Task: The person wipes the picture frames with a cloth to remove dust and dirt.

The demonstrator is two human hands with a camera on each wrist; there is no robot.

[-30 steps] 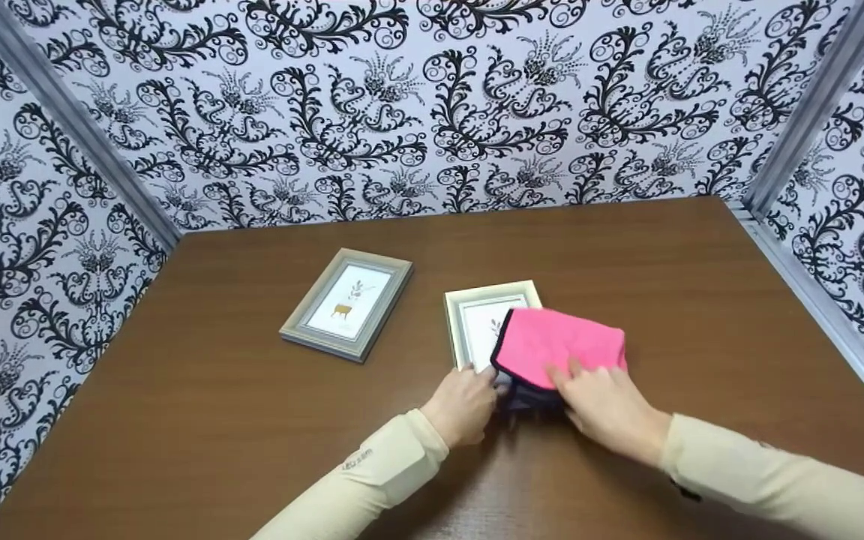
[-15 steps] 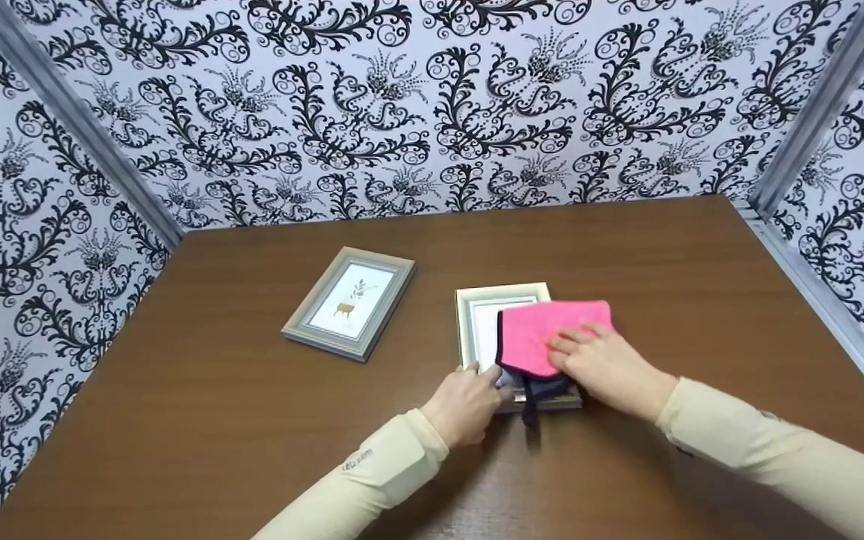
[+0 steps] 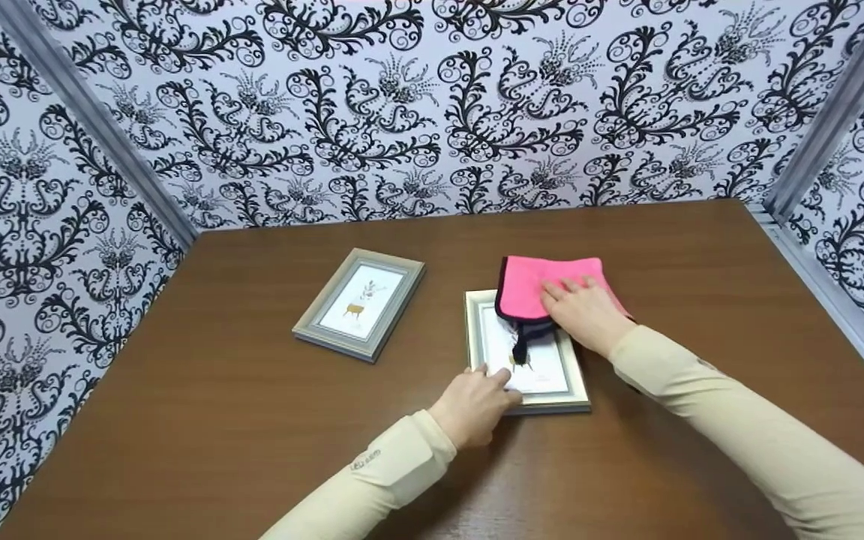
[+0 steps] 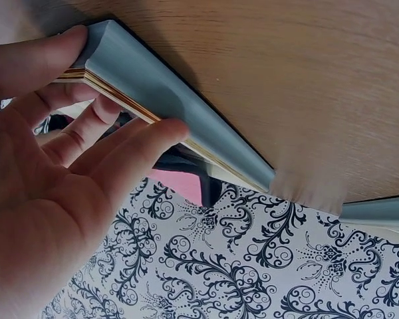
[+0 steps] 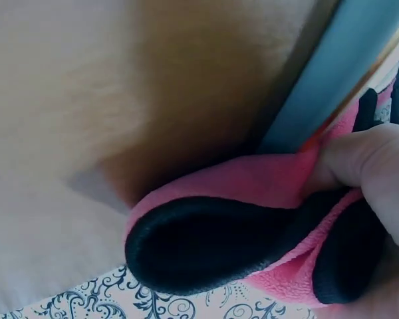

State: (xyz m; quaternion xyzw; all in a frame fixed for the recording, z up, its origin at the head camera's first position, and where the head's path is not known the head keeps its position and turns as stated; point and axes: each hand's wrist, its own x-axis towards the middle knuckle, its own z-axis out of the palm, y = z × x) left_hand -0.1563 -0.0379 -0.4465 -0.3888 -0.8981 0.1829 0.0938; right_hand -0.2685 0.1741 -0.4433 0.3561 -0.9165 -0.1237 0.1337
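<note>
The left hand (image 3: pixel 473 406) has fingers clamped on the near left corner of the cream rectangular picture frame (image 3: pixel 544 379), lying on the brown wooden surface (image 3: pixel 252 412); the right hand (image 3: pixel 589 316) grips the pink, black-edged cloth (image 3: pixel 523 289) over its far end; wiping seems under way, how much is done unclear; left of it, the grey-beige rectangular frame (image 3: pixel 361 304) lies untouched, perhaps remaining.

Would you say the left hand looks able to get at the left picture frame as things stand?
Probably yes: only tabletop shows between the left hand and the left picture frame, though the hand would first have to release the right picture frame, whose corner it grips.
</note>
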